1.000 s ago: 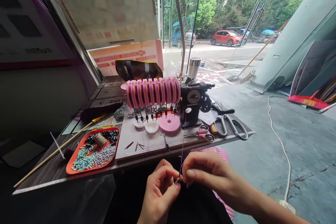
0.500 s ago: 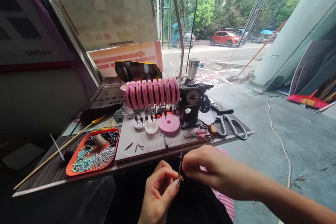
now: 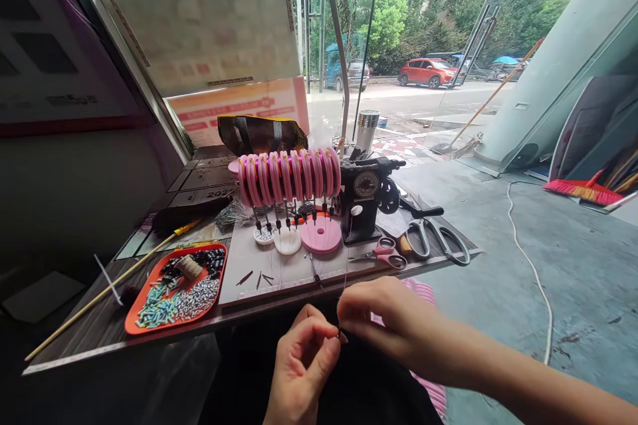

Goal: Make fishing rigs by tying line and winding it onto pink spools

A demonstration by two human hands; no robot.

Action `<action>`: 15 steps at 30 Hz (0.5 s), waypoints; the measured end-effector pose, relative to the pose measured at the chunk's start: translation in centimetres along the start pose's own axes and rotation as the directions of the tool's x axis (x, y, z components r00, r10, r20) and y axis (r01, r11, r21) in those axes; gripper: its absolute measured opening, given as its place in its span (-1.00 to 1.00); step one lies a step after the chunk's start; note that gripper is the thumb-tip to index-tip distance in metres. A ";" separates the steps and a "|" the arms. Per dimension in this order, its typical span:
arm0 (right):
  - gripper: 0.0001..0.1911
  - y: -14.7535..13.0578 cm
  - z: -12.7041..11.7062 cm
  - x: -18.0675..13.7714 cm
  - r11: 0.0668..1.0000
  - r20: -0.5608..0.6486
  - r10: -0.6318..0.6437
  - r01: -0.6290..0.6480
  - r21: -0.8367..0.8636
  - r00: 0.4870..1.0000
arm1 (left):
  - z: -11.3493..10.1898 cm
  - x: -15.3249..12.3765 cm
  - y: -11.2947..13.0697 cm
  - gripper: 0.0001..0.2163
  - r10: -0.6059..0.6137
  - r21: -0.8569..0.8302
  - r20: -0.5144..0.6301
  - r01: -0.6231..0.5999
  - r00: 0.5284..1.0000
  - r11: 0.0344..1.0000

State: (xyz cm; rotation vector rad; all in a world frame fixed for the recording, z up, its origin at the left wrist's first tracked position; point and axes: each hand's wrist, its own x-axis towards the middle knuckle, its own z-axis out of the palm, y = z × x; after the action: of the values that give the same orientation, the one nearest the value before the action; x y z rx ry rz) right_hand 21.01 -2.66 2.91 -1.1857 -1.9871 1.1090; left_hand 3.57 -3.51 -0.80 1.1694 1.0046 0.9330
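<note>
My left hand (image 3: 306, 365) is closed in a pinch in front of the table edge, with a small dark piece on a thin line between thumb and forefinger. My right hand (image 3: 383, 312) is closed too, its fingertips almost touching the left ones and pinching at the same line. The thin line (image 3: 347, 259) runs up from the fingers towards the black hand-cranked winder (image 3: 366, 192). A row of pink line spools (image 3: 289, 177) sits on the winder's shaft, small dark fittings hanging below. What lies inside my right fingers is hidden.
On the board are a pink disc (image 3: 321, 235), a white disc (image 3: 288, 241), pink-handled scissors (image 3: 386, 253) and larger grey-handled scissors (image 3: 438, 241). An orange tray (image 3: 130, 324) at left holds small tubes and beads. Pink coils (image 3: 433, 392) lie beneath my right arm.
My right hand has moved slightly left and down, closer to my left fingertips. The loop of line seen between the hands is now mostly covered. My left hand stays in place.
</note>
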 end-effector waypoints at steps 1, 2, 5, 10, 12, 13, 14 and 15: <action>-0.86 0.2 0.3 0.0 1.000 -0.027 -0.006 0.006 0.027 1.000 | 0.1 0.0 0.1 -0.80 -0.003 -0.006 -0.018 0.003 1.000 1.000; -0.87 0.4 0.6 -0.1 0.999 -0.047 -0.009 0.011 0.042 0.999 | 0.2 -0.1 0.1 -0.80 -0.006 -0.013 -0.031 0.006 1.000 1.000; -0.87 0.5 0.7 -0.3 0.999 -0.056 -0.007 0.009 0.036 0.998 | 0.3 -0.2 0.3 -0.80 -0.014 -0.029 -0.026 0.013 1.000 0.999; -0.84 -0.3 -0.9 -0.4 0.996 0.070 -0.007 0.013 -0.088 0.997 | 0.1 -0.1 0.2 -0.80 -0.031 -0.049 0.002 0.031 1.000 0.998; -0.81 -0.8 -1.5 -0.4 0.984 0.126 -0.007 0.030 -0.177 0.992 | 0.1 -0.1 0.2 -0.81 -0.010 -0.006 -0.001 0.010 1.000 1.000; -0.80 -0.9 -1.7 -0.4 0.975 0.148 -0.009 0.041 -0.217 0.989 | 0.1 -0.1 0.2 -0.81 -0.001 0.013 -0.005 0.001 1.000 1.000; -0.78 -1.1 -1.8 -0.3 0.967 0.162 -0.012 0.053 -0.250 0.987 | 0.1 -0.1 0.2 -0.81 0.004 0.025 -0.007 -0.004 1.000 1.000; -0.77 -1.2 -2.0 -0.3 0.959 0.169 -0.014 0.061 -0.278 0.986 | 0.1 -0.1 0.3 -0.81 0.006 0.031 -0.009 -0.005 1.000 0.999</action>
State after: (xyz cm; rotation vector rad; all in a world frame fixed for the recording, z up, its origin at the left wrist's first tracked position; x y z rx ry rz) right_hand 22.21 -2.54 4.87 -1.2238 -2.3482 0.9523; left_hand 3.65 -3.62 -0.51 1.1955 1.0268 0.9304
